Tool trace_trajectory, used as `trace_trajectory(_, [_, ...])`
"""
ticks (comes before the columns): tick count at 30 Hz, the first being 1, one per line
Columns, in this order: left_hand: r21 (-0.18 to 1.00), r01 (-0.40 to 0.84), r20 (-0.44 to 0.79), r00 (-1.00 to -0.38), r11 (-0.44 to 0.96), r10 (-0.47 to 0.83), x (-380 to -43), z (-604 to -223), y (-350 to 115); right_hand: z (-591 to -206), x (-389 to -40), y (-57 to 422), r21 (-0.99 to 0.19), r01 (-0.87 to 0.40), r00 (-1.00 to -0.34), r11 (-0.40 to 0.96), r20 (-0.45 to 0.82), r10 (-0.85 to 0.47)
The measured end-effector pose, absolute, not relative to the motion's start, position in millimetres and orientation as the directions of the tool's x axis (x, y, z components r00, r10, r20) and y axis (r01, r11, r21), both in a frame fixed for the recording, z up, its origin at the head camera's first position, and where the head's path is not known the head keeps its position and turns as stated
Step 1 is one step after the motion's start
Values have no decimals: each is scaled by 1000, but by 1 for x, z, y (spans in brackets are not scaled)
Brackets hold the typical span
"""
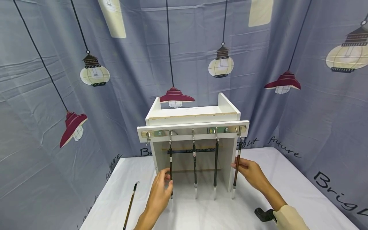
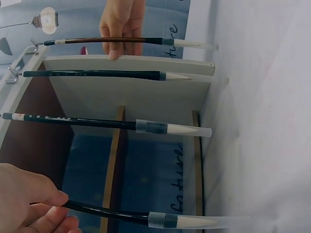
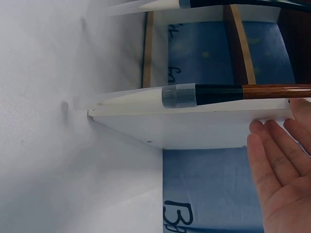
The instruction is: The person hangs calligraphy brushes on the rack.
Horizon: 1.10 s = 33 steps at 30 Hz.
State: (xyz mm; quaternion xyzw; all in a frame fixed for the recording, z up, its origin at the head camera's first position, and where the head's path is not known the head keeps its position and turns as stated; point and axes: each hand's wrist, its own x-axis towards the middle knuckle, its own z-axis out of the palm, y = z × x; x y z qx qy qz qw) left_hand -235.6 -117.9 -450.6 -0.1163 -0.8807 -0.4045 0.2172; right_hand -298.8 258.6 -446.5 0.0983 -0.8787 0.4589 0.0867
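Note:
A row of calligraphy brushes hangs from metal hooks on a white rail (image 1: 247,125) across a white shelf unit. My left hand (image 1: 159,191) pinches the handle of the leftmost hanging one, a black brush (image 2: 112,211); its pale tip sits in a clear cap. By the rightmost brush, brown-handled (image 1: 237,164), is my right hand (image 1: 250,171), fingers extended near the unit's side panel (image 3: 204,127) and thumb close to the handle. Two more dark brushes, a middle brush (image 1: 195,166) and another black brush (image 1: 216,164), hang between my hands.
One brown brush (image 1: 130,204) lies on the white-covered table (image 1: 112,191) at the left. A small black object (image 1: 264,214) is near my right sleeve. Left of the hanging brushes, an end hook (image 1: 148,136) has no brush. Printed curtains (image 1: 129,64) surround the table.

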Motion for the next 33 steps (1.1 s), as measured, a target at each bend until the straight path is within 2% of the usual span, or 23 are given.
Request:
trace_trajectory(10, [634,407,530,-848,658,14,-244,-454,-113,-447,-300,259,-786,-275,-958,554,269,-94])
trace_trajectory(19, [636,388,508,-861,667,15,-247,-455,-110,-447,-298,258,-791,-251,-966,557,242,-92])
trace_trajectory(27, [627,407,529,-848,664,21,-247,-455,-109,-447,-298,258,-779,-269,-960,566,265,-92])
trace_trajectory(33, [645,391,499,-866,656,26,-248,-456,-108,-447,-298,259,-775,-277,-958,569,271,-96])
